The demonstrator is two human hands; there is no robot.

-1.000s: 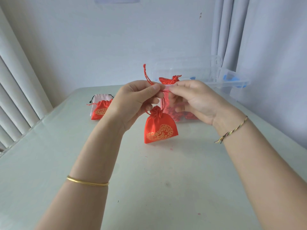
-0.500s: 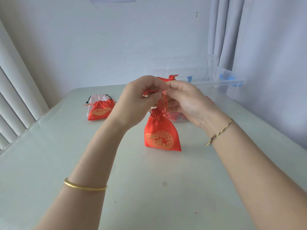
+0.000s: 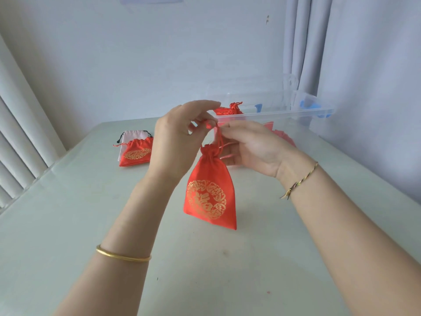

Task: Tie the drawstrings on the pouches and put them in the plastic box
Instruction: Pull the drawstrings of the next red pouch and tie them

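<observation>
Pinching cord drawstring [image 3: 218, 140], fingers [image 3: 237, 129] hold glossy pouch [image 3: 210, 197].

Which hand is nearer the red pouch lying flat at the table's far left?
Left. The left hand, pinching the drawstring, is just right of that pouch; the right hand is farther right, past the hanging pouch.

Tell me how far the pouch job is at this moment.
Done: some red pouches already lie in the clear plastic box. In hand: the left hand and right hand pinch the drawstring of a gold-printed red pouch. Left: a second red pouch lying on a pale pouch on the table.
</observation>
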